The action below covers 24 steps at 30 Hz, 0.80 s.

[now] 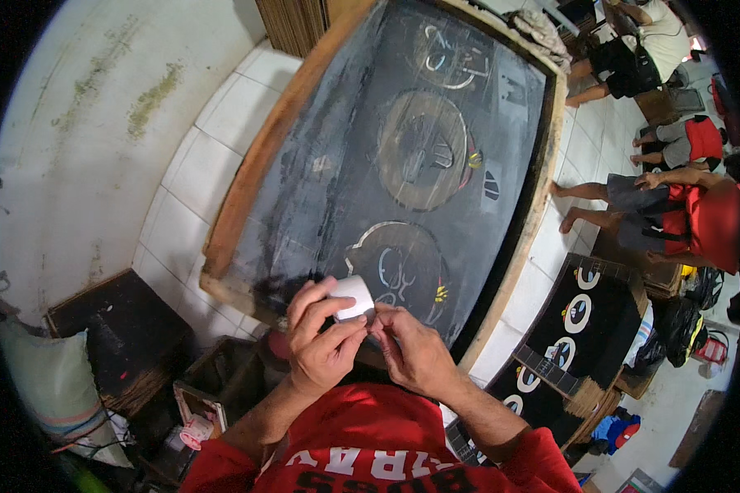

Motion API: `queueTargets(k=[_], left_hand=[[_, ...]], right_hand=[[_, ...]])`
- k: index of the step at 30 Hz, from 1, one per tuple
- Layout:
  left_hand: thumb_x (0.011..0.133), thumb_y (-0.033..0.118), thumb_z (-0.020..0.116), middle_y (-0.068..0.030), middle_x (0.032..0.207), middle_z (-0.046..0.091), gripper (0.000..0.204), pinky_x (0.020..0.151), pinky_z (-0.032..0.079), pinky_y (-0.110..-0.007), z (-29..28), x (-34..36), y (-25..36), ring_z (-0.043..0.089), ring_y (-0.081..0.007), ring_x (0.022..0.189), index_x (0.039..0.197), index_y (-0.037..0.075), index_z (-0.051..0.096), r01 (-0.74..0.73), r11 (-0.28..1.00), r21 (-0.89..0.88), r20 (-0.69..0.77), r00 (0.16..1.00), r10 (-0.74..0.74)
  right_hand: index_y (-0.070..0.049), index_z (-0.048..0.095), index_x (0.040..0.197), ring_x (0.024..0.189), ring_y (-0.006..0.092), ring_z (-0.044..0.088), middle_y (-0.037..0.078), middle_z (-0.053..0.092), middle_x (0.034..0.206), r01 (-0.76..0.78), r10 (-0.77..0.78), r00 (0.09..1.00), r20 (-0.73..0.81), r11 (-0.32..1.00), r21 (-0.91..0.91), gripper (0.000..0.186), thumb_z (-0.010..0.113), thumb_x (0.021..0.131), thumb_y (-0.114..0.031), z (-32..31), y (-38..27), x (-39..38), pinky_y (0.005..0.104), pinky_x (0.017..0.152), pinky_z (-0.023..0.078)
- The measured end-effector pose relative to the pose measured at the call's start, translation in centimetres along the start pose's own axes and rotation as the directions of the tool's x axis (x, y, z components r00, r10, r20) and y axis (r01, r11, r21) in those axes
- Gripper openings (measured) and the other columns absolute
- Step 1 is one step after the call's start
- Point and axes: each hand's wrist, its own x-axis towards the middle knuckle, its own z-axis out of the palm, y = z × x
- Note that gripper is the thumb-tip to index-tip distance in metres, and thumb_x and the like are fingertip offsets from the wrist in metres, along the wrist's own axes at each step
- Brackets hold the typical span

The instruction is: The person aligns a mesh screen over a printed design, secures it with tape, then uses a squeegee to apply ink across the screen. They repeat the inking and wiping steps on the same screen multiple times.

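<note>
A white roll of tape [352, 296] is gripped in my left hand [314, 345], its fingers curled around the left side and lower edge. My right hand [415, 352] is closed in a pinch at the roll's lower right edge, its fingertips meeting those of the left; the exact spot between them is hidden. Both hands are over the near edge of a large screen-printing frame [263, 156]. Its wooden border surrounds a dark grey mesh [321, 205] with round cartoon-like outlines and smeared pale streaks.
Printed black cloth [596, 329] with white round figures lies on a board at right. Several people [703, 218] are beyond the frame on the right. A dark box [119, 329] and a stuffed sack [49, 370] stand at left by the wall.
</note>
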Motion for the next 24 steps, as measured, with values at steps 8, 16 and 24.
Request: queueTargets(k=[8, 16, 24], left_hand=[[0.085, 0.007, 0.080, -0.0072, 0.076, 0.061, 0.020, 0.073, 0.044, -0.041, 10.3, 5.8, -7.1, 0.057, -0.0285, 0.075, 0.079, 0.004, 0.061, 0.440, 0.885, -0.152, -0.023, 0.894, -0.448], [0.085, 0.003, 0.079, -0.0059, 0.082, 0.062, 0.016, 0.076, 0.043, -0.039, 12.6, 6.3, -11.4, 0.057, -0.0256, 0.080, 0.081, 0.006, 0.064, 0.527, 0.844, 0.098, -0.234, 0.836, -0.496], [0.084, 0.015, 0.073, -0.0001, 0.083, 0.045, 0.020, 0.079, 0.041, -0.034, 1.7, 6.6, -5.8, 0.044, -0.0200, 0.089, 0.076, 0.015, 0.054, 0.231, 0.626, -0.745, -0.506, 0.416, -0.756]], right_hand=[[-0.004, 0.027, 0.160, 0.089, 0.0188, 0.067, 0.007, 0.064, 0.086, -0.385, 0.372, 0.923, 0.102, 0.902, 0.193, 0.087, 0.075, 0.088, -0.006, -9.2, 7.1, 5.1, 0.0323, 0.086, 0.052], [-0.004, 0.060, 0.128, 0.066, 0.0353, 0.074, 0.018, 0.072, 0.076, -0.426, 0.545, 0.834, 0.087, 0.737, -0.525, 0.047, 0.079, 0.086, -0.012, -19.5, 8.3, 6.2, 0.0371, 0.063, 0.056], [-0.018, 0.077, 0.120, 0.071, 0.0119, 0.068, 0.001, 0.077, 0.085, 0.453, -0.459, 0.888, 0.025, 0.865, -0.216, 0.021, 0.069, 0.101, -0.022, -21.1, 4.9, 4.1, 0.0320, 0.073, 0.049]])
